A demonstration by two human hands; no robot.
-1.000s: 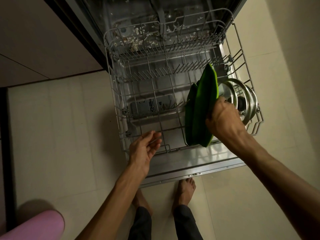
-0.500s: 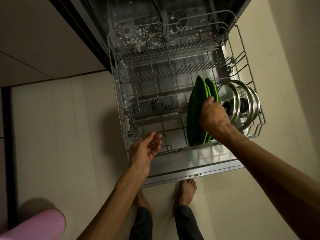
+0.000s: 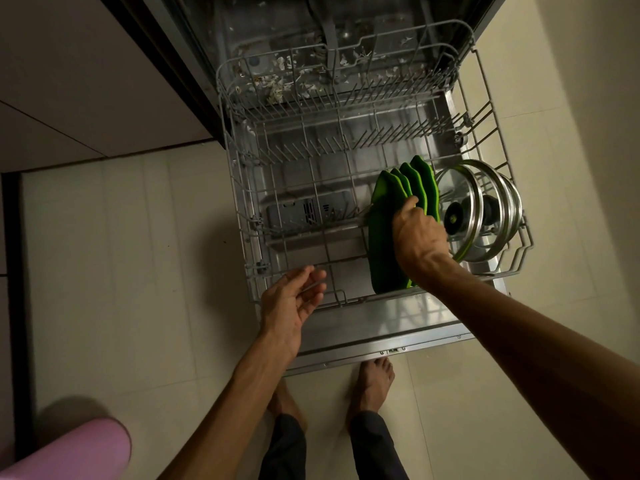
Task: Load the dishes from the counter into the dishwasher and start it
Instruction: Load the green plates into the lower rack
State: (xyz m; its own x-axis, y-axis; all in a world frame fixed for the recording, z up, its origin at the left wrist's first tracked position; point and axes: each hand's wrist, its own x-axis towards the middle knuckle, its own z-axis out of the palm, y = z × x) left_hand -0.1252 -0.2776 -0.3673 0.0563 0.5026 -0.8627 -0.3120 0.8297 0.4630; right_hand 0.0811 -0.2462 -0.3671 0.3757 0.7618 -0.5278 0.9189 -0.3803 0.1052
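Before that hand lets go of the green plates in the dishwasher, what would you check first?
1. Green plates standing on edge in the lower rack: ok.
2. Each plate seated between tines: cannot tell.
3. Right hand gripping the plates: ok.
4. Left hand open, holding nothing, above the rack's front rail: ok.
5. Plates clear of the glass lids: cannot tell.
6. Free tines left of the plates: ok.
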